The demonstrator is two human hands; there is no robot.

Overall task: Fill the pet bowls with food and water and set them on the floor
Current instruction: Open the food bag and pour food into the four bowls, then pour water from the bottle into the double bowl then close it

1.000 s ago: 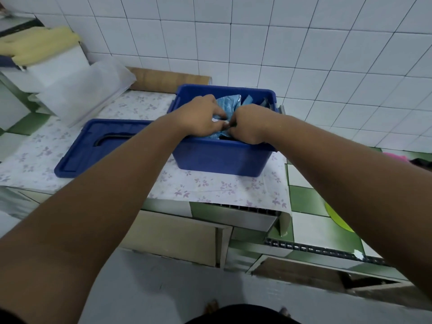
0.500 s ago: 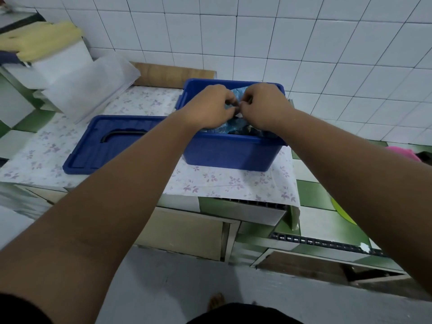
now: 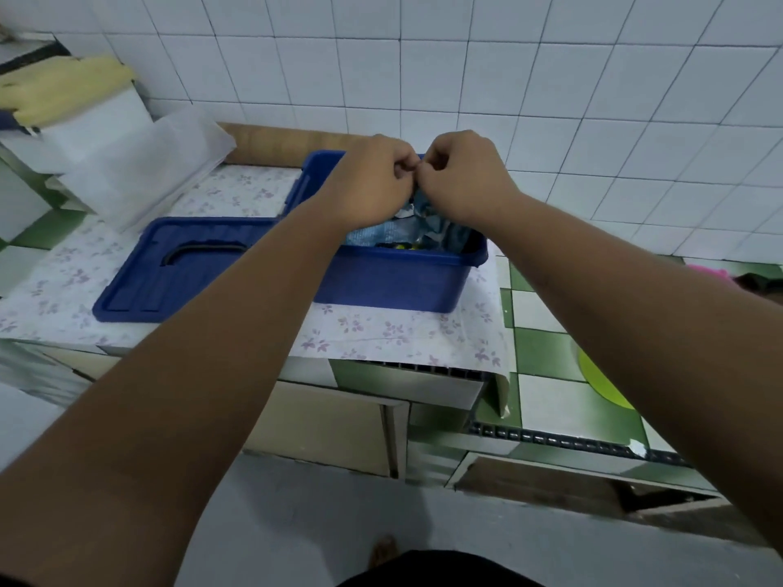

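Left of the blue bin (image 3: 394, 286), its lid (image 3: 182, 269) lies off on the surface (image 3: 381, 332). Over the bin, our left hand (image 3: 373, 180) and right hand (image 3: 462, 175) clamp their grips side by side on the top of the food bag (image 3: 428, 218), likely to tear it open inside the bin.

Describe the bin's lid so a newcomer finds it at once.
On the flower-patterned counter under the white tiled wall stands an open blue bin. The lid lies flat just left of it. It is the same blue but shallow, with a curved dark handle recess, unlike the cloudy white plastic behind.
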